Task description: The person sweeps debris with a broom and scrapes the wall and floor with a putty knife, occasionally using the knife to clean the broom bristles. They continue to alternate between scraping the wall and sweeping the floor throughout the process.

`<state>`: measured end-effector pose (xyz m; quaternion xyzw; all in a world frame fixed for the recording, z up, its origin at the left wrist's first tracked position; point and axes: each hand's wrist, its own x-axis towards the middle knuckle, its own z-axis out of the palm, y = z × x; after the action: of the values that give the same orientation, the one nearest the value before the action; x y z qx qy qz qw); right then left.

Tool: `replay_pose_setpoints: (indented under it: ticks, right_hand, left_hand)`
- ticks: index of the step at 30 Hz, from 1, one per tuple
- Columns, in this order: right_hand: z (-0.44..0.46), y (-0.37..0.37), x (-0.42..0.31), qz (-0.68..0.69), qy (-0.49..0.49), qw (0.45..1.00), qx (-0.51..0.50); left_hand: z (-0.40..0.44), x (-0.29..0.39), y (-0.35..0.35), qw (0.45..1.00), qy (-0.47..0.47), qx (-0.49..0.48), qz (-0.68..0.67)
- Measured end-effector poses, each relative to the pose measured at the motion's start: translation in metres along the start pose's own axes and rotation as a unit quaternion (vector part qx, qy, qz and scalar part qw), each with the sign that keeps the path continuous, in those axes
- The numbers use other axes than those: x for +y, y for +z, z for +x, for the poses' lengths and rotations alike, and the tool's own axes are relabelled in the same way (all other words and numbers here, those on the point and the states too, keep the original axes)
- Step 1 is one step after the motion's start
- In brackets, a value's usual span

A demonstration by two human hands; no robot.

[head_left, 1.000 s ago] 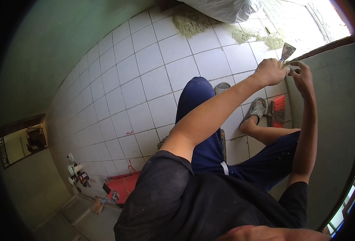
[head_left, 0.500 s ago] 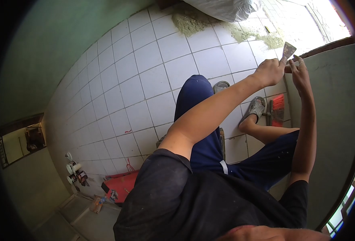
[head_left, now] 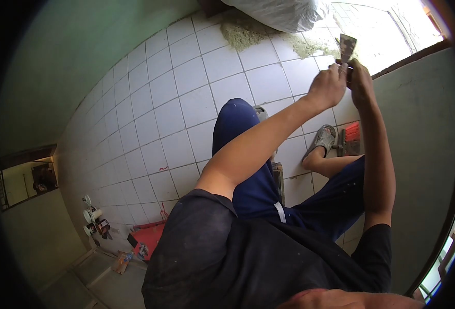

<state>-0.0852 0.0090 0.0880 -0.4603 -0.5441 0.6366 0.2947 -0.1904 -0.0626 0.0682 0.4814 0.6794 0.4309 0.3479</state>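
Observation:
My left hand (head_left: 328,88) is closed around the handle of a putty knife (head_left: 347,46), whose stained metal blade points up and away from me. Close beside it on the right, my right hand (head_left: 360,85) has its fingers curled in near the base of the blade. What those fingers hold, if anything, is too small and hidden to name. Both arms reach forward over my bent legs, above the tiled floor (head_left: 202,105).
Pale powdery material (head_left: 242,36) lies on the tiles beside a whitish sack (head_left: 294,13). A red broom (head_left: 351,135) stands near my sandalled foot (head_left: 322,139), by the right wall (head_left: 418,134). A red object (head_left: 147,234) and a white-and-dark device (head_left: 96,219) are at lower left.
Both hands, with the putty knife in the left one, have moved left and slightly farther forward. My right fingers have shifted from above the wall's edge to beside the blade. My legs shifted slightly left.

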Motion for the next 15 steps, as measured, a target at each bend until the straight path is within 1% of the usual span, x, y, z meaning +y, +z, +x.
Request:
replay_pose_setpoints:
  ticks: [1,2,4,5,6,7,8,10,11,12,13,14,15]
  right_hand:
    - [-0.003,0.007,-0.002,0.015,-0.014,1.0,-0.001]
    - [0.009,0.001,0.012,0.032,-0.015,0.999,-0.013]
    - [0.016,0.002,0.012,0.012,0.012,0.999,-0.043]
    - [0.013,0.008,0.005,0.008,0.032,0.999,-0.036]
    - [0.013,0.005,-0.001,-0.013,0.022,0.998,-0.062]
    - [0.013,0.001,-0.005,-0.056,0.011,0.996,-0.07]
    - [0.014,-0.002,-0.009,-0.101,0.001,0.992,-0.079]
    - [0.015,-0.01,-0.008,-0.108,-0.005,0.989,-0.099]
    - [0.018,-0.012,-0.007,-0.117,0.007,0.988,-0.103]
    - [0.023,-0.015,-0.009,-0.145,0.017,0.981,-0.128]
    - [0.026,-0.018,-0.012,-0.161,0.005,0.977,-0.14]
    - [0.03,-0.021,-0.015,-0.178,-0.004,0.972,-0.152]
    - [0.04,-0.03,-0.015,-0.188,-0.017,0.968,-0.164]
  left_hand:
    - [-0.001,0.003,-0.004,1.0,-0.001,0.016,-0.007]
    - [0.002,-0.004,-0.001,0.999,0.005,0.028,-0.026]
    - [-0.003,0.002,-0.012,0.999,-0.02,0.043,-0.01]
    - [-0.006,0.002,-0.014,0.998,-0.021,0.054,0.008]
    - [-0.006,-0.003,-0.014,0.997,-0.021,0.065,0.025]
    - [-0.005,-0.009,-0.015,0.998,-0.008,0.065,0.021]
    - [-0.004,-0.017,-0.018,0.998,-0.029,0.035,-0.031]
    - [-0.009,-0.024,-0.027,0.997,-0.017,0.028,-0.073]
    - [-0.015,-0.023,-0.035,0.996,-0.014,0.027,-0.08]
    - [-0.015,-0.03,-0.042,0.997,-0.024,0.018,-0.074]
    - [-0.021,-0.025,-0.051,0.994,-0.057,0.006,-0.093]
    - [-0.021,-0.031,-0.058,0.994,-0.059,0.006,-0.087]
    - [-0.017,-0.039,-0.066,0.998,-0.042,0.019,-0.045]
